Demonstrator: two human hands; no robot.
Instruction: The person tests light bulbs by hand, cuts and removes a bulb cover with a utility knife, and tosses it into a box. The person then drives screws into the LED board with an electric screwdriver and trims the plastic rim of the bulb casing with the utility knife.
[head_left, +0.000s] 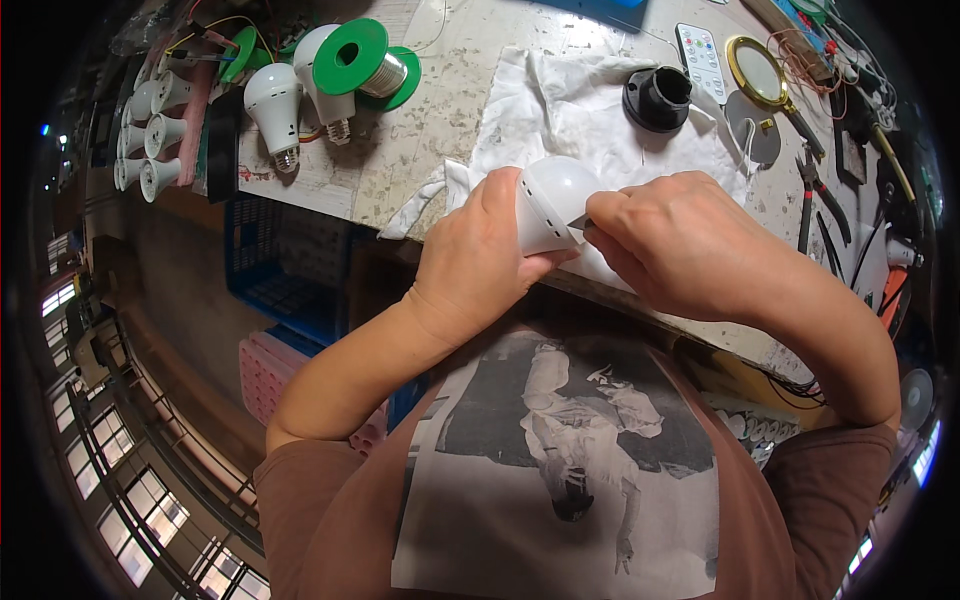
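Observation:
My left hand (468, 252) is wrapped round a white LED light bulb (560, 190), held tilted above the near edge of the workbench. Fingers closed, my right hand (668, 240) presses at the seam between the bulb's dome and its body. A small dark-looking bit of something shows at those fingertips, mostly hidden, and I cannot make out what it is. Beneath both hands lies a crumpled white cloth (530, 110). On it stands a black round socket-like holder (657, 99).
Two finished-looking bulbs (273, 112) and a green solder spool (370, 65) lie at the left, near several white bulb housings (163, 135). To the right are a remote control (702, 62), a magnifying glass (758, 70) and pliers (812, 195). A blue crate (285, 260) sits below the bench.

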